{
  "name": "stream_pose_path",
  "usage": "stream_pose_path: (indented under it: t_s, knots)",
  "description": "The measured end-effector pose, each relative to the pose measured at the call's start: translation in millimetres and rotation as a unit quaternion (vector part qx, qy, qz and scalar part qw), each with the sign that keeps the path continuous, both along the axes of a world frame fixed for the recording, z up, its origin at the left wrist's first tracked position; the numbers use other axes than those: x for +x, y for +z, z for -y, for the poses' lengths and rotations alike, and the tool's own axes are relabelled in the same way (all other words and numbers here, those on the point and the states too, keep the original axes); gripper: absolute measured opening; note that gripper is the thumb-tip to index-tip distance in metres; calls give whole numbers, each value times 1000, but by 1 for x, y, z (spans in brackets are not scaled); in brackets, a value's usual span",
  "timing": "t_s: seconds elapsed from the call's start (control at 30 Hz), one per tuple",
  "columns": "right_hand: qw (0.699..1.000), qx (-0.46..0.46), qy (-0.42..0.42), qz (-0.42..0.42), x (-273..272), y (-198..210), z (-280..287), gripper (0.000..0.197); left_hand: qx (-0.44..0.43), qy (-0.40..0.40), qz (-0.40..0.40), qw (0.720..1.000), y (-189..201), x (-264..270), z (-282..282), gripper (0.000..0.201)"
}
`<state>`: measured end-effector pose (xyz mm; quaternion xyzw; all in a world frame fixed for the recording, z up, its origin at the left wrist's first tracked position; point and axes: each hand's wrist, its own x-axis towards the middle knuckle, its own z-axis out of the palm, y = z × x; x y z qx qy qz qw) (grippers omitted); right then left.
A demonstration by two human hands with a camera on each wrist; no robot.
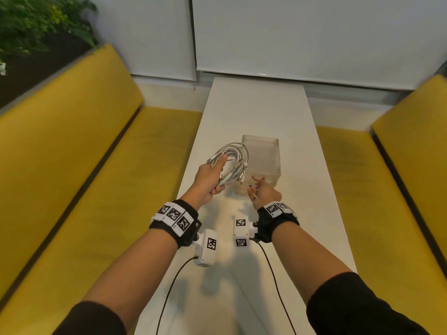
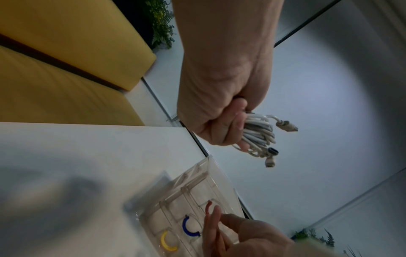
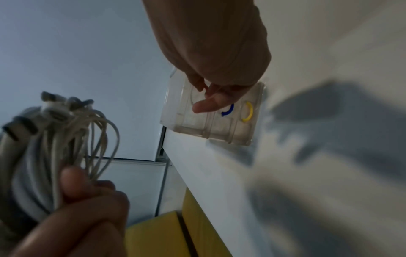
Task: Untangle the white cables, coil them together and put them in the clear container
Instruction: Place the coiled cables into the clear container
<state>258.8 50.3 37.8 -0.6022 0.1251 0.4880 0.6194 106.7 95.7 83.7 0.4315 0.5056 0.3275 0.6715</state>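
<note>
1. Nearest to us are our two forearms in dark sleeves, each wrist strapped with a black band (image 1: 174, 221) carrying checkered markers and a white camera block with a thin black lead trailing back.

2. Our left hand (image 1: 208, 182) is closed round the white cables (image 1: 232, 163), already wound into one loose coil and held in the air just left of the clear container (image 1: 262, 151); several plugs (image 2: 285, 125) dangle free from the bundle.

3. Our right hand (image 1: 263, 192) reaches to the near side of the container, fingers (image 3: 206, 105) loosely extended at its near wall; it holds nothing, and whether the fingertips touch the plastic we cannot tell.

4. We judge the coil light, soft and springy: loosen the grip and the loops will want to fan out. The best hold is where we have it, across all the strands at once, with the plug ends tucked inward.

5. The container looks light and smooth and stands on the white table (image 1: 256, 105), so it may slide if the bundle nudges it; steadying it with the right hand seems wise. Its inside looks bare.

6. The wrist views show blue (image 2: 189, 227) and yellow (image 2: 167, 243) curved marks on the container's near wall, and a reddish one by our fingers.

7. Around us, yellow benches (image 1: 60, 153) flank the table, a plant (image 1: 36, 22) sits far left and white blinds (image 1: 314, 32) hang ahead. Nothing stands between coil and container; only the dangling plugs might catch on the rim.
</note>
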Motion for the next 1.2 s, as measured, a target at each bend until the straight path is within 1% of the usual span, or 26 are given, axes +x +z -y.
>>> stream_pose_path:
  t_s: [0.13,0.23,0.3,0.43,0.53,0.57,0.63,0.7,0.77,0.87,1.03,1.13,1.2]
  knots:
    - [1000,10,-23,-5,-2,-1,-7,11,-2,4,4,1000,-3,-4,-4,32]
    - [1000,16,-20,-10,0,-5,-8,17,-4,3,2,1000,-5,-8,-5,33]
    - [1000,16,-5,-5,0,-10,-8,17,-7,2,-7,1000,-6,-10,-6,36]
    - [999,32,7,25,2,-20,-2,27,-9,-9,-26,1000,-5,-13,-5,40]
    - [998,29,30,45,7,-25,5,18,-9,-19,-33,999,-3,-15,-5,40]
    - [998,24,43,41,8,-26,7,14,-8,-23,-35,999,-4,-14,-5,41]
    - [997,24,75,3,9,-29,15,8,-13,-38,-44,998,-7,-13,-5,42]
    - [994,44,85,-48,9,-34,26,10,-29,-72,-47,996,-10,-11,-1,44]
    - [991,65,74,-87,8,-37,40,11,-45,-121,-51,990,-12,-6,5,43]
    - [988,89,68,-110,3,-37,62,11,-51,-177,-90,979,-15,8,18,42]
    - [989,101,54,-95,-1,-34,76,4,-39,-221,-188,956,-15,44,25,44]
    - [990,104,66,-66,1,-33,79,9,-34,-219,-216,951,-10,63,24,37]
    - [989,112,79,-54,1,-31,81,10,-40,-194,-226,954,-14,74,19,33]
